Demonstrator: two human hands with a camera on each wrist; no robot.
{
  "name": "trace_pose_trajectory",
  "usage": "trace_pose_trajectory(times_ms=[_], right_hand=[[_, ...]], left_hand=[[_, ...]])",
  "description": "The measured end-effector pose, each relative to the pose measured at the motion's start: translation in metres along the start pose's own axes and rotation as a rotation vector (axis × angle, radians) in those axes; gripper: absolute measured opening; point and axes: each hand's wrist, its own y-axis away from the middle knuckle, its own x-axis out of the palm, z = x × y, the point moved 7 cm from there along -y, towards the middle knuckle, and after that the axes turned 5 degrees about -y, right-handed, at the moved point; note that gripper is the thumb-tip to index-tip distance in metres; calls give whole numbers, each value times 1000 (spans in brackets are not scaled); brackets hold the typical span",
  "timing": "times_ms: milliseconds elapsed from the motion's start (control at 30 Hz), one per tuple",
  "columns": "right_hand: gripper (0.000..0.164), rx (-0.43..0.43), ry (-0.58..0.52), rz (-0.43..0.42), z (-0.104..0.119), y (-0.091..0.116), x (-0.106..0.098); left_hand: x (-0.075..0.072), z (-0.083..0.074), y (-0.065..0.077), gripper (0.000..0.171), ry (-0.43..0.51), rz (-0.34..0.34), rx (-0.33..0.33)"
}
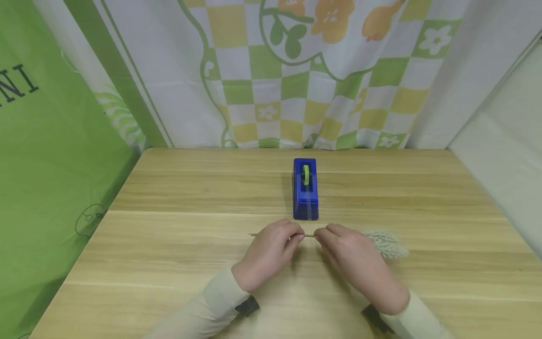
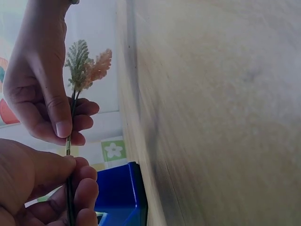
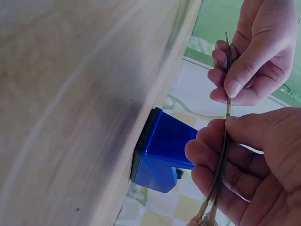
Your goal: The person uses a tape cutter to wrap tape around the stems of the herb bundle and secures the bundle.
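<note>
A small bunch of dried flower stems (image 1: 309, 235) lies level between both hands, in front of a blue tape dispenser (image 1: 299, 195). My left hand (image 1: 273, 252) pinches the bare end, whose tips stick out to the left. Nearer the fluffy flower heads (image 1: 386, 244), my right hand (image 1: 357, 263) pinches the same stems with thumb and fingers. One head looks pale green and another pinkish in the left wrist view. Between the two thumbs, a short lighter, shiny band (image 2: 68, 146) shows around the stems; whether it is tape I cannot tell.
The dispenser carries a yellow-green roll (image 1: 306, 174) and stands upright on the wooden table (image 1: 203, 188). A checked curtain (image 1: 296, 94) hangs behind the table's far edge. Green cloth (image 1: 55, 155) borders the left side, a pale wall (image 1: 508, 127) the right.
</note>
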Motion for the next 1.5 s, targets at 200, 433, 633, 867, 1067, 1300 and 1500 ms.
trace_pose_trajectory(times_ms=[200,433,633,867,1067,1300,1500], right_hand=[[18,12,3,4,-1,-1,0],[15,11,-23,-22,-3,-3,-1],[11,44,-48,-5,-6,-5,1],[8,99,-44,21,-7,-7,4],[16,70,-10,47,-6,-7,4],[15,73,-9,37,-9,-7,2],[14,103,-53,42,-11,-7,3]], left_hand=[[4,1,-2,17,-31,35,-16],[3,-1,-2,19,-65,23,12],[3,1,-3,17,-19,1,6],[3,2,-3,14,0,-15,-7],[2,3,-4,12,-16,-34,-9],[6,0,-6,16,-51,-5,16],[7,-1,-8,19,-87,4,51]])
